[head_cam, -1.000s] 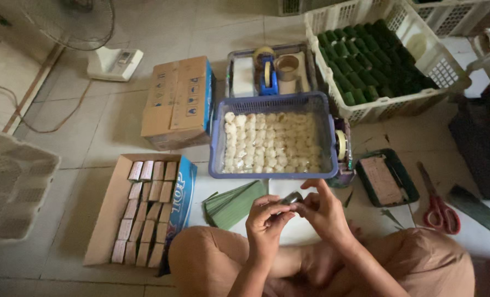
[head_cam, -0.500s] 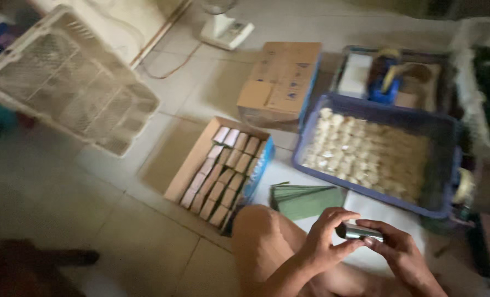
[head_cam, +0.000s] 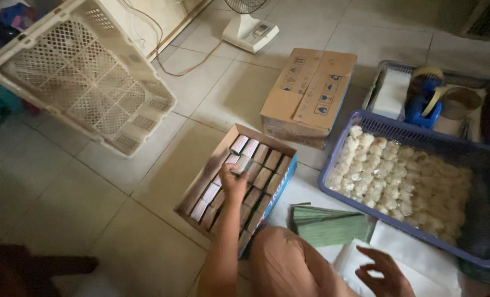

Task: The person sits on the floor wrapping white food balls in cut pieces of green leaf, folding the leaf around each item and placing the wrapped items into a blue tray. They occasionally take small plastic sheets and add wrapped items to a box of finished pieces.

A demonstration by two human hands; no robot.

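My left hand (head_cam: 233,184) reaches into an open cardboard box (head_cam: 201,184) on the floor, fingers closed on a small wrapped packet (head_cam: 241,165) among the rows of like packets inside. My right hand (head_cam: 381,270) hovers open and empty over white paper sheets (head_cam: 415,256) beside my knee. A stack of folded green leaves (head_cam: 328,226) lies between the two hands. A blue plastic basket (head_cam: 338,157) at the right holds many small white rice cakes (head_cam: 407,184).
A closed cardboard carton (head_cam: 309,91) stands behind the open box. An overturned white plastic crate (head_cam: 85,71) lies at upper left. A fan base (head_cam: 250,32) with a cord sits at the top. A grey tray (head_cam: 385,74) at top right holds a blue tape dispenser (head_cam: 423,102).
Both hands were together in front of me working a small packet. Now my left hand has carried it into the open box and my right hand has dropped back open. The view swung left.
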